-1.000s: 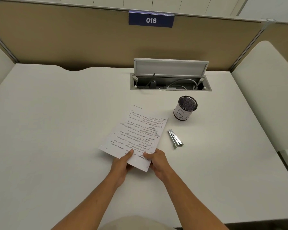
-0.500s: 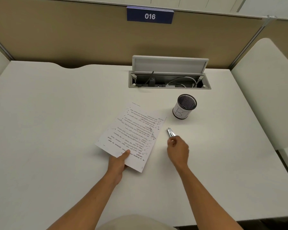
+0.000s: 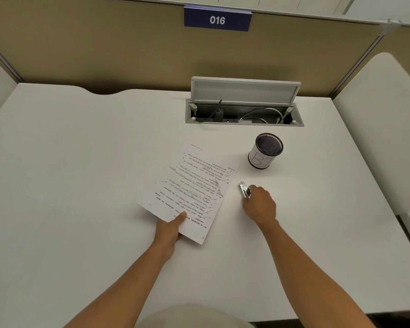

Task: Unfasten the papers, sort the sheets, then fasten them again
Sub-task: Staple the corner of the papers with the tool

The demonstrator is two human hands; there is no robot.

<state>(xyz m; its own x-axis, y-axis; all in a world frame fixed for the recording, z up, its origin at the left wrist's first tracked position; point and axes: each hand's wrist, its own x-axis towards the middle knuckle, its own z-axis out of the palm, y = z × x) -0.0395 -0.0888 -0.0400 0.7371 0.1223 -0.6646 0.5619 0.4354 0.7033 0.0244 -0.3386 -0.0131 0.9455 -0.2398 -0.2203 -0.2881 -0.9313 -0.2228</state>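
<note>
Metal stapler (image 3: 243, 190) in right hand (image 3: 259, 204)

We note the papers (image 3: 189, 190) lying near the middle of the desk (image 3: 69, 174), our left hand (image 3: 167, 233) on their near edge. Just right of them, our right hand (image 3: 259, 204) on the staple remover (image 3: 243, 190). Behind that, toward the far edge, a pen cup (image 3: 265, 151); behind it, the cable box (image 3: 244, 112) set into the desk.
</note>
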